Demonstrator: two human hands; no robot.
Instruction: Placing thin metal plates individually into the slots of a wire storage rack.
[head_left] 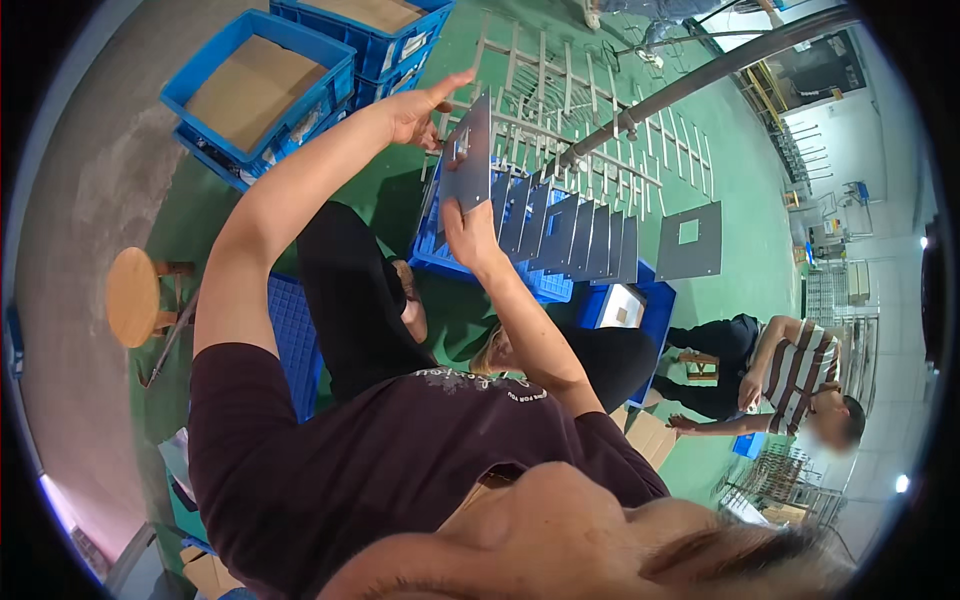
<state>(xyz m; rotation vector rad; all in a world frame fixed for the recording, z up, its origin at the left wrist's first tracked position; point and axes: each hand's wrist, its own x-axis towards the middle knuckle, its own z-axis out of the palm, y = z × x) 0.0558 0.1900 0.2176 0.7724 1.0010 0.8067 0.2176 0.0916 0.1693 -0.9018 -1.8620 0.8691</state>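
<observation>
A thin grey metal panel (480,165) with a cut-out stands upright in front of me, at the near end of a row of similar panels. My right hand (470,235) grips its lower edge, the thumb lying against the face. Beside its left edge is my left hand (412,118), fingers apart and stretched out; whether a fingertip touches the panel I cannot tell. To the right the other grey panels (560,235) hang side by side, overlapping each other. One more panel (690,241) with a square opening hangs apart at the right end.
A long metal pole (700,82) slants over the row. Metal racks (570,90) lie behind it. Blue crates stand below (440,258) and at upper left (257,85). A round wooden stool (132,297) is at left. Another person (800,370) sits at right.
</observation>
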